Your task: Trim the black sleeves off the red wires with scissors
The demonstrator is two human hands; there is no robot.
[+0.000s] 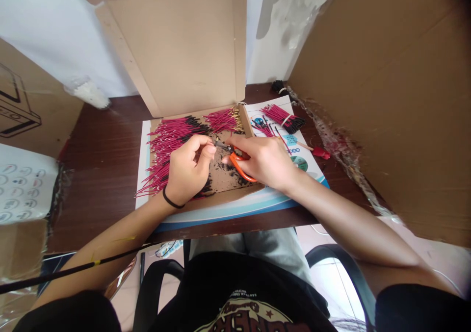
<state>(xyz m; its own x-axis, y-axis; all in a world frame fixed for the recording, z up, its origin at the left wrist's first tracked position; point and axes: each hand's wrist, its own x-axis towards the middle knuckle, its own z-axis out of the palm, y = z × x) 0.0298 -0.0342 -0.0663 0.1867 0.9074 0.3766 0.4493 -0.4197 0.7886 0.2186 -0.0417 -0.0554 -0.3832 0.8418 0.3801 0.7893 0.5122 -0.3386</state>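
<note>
One small pair of scissors with orange loop handles and dark metal blades [235, 158] is sitting over the middle of an open, flat brown cardboard box [248, 121]. The right hand [267, 158] is holding it by the handles, and the blades are pointing at the left hand [188, 165]. The left hand is keeping its thumb and first finger narrow, in a pinch right by the blade tips; whatever is sitting in that pinch is too small to tell. A thin black stretchy band [171, 199] is going around the left wrist. Under and beside the hands, lots of tiny black bits [224, 165] are lying on the box floor. A big pile of thin dark red wires with black ends [164, 130] is filling the box's left side, and a smaller pile of dark red wires with gold-coloured tips [221, 121] is lying at the back right. The plain brown lid [176, 47] is standing up behind. Below the box, a white and blue printed sheet [312, 171] is lying on the dark brown table [106, 175]. On the sheet's right part, a bundle of red wires with black ends [279, 115] is wearing a pale band, and a few loose red wires [264, 128] are resting near it. Farther right, a large brown cardboard panel [397, 101] is standing.
</note>
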